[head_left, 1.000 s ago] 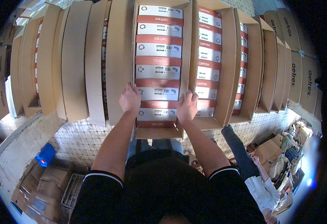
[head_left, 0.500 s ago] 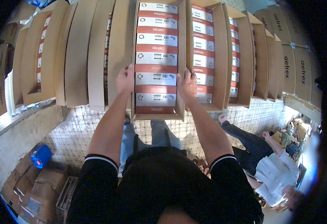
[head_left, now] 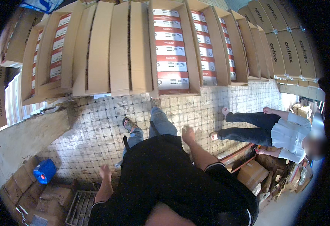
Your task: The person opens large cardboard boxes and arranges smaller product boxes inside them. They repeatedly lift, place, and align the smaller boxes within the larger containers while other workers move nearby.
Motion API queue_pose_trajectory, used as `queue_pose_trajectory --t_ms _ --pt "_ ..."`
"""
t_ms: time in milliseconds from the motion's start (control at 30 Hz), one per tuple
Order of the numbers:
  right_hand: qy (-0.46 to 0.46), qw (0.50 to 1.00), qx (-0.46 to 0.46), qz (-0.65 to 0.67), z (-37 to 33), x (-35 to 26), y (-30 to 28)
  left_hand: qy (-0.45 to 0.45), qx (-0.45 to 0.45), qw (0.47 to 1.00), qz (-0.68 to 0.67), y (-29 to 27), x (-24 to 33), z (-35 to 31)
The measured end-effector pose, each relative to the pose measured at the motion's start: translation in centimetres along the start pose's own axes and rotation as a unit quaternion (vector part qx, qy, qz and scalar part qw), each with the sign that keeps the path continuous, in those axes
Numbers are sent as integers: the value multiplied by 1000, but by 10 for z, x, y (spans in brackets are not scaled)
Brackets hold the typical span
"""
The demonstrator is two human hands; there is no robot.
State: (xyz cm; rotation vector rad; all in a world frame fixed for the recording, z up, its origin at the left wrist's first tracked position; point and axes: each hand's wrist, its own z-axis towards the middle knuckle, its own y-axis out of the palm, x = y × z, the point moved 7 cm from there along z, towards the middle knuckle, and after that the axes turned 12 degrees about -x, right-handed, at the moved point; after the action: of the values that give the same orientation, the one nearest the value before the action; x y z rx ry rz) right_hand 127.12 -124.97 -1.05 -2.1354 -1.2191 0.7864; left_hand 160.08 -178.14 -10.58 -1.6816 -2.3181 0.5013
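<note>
My left hand (head_left: 105,172) hangs low at my left side, apart from the cartons and over the tiled floor; its fingers are too blurred to read. Near my right thigh, my right hand (head_left: 188,134) is smeared by motion, and I see nothing in it. In front of me stands an open long carton (head_left: 191,60) holding one row of white-and-red boxes (head_left: 170,50). Neither hand touches it. To its left are tall cartons with flaps (head_left: 119,56) that hide their insides; to its right, another open carton (head_left: 214,49) carries similar boxes.
Another person (head_left: 289,132) stands at the right, beside a heap of cardboard (head_left: 253,173). Stacked cartons (head_left: 285,49) rise at the far right. Lower left are a blue jug (head_left: 44,171), a metal grate (head_left: 81,207) and flattened cardboard (head_left: 55,197). A low wall (head_left: 25,135) edges the tiled floor (head_left: 97,128).
Both hands have let go of the sides of the long carton and dropped back toward my body. The view has shifted, showing more floor. The other person now stands more fully in view.
</note>
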Motion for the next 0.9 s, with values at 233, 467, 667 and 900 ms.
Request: queue_pose_trajectory --t_ms 233,467,667,900 --pt "-63 986 -143 64 5 -75 41 1 -95 993 70 39 -85 0" --pt "-250 947 21 -203 43 -264 22 52 192 896 -398 -302 110 83" --pt "-307 931 -136 -143 12 -303 41 132 182 974 -34 -460 280 74" --pt "-414 860 -120 -274 79 -350 37 155 97 983 -33 -474 284 84"
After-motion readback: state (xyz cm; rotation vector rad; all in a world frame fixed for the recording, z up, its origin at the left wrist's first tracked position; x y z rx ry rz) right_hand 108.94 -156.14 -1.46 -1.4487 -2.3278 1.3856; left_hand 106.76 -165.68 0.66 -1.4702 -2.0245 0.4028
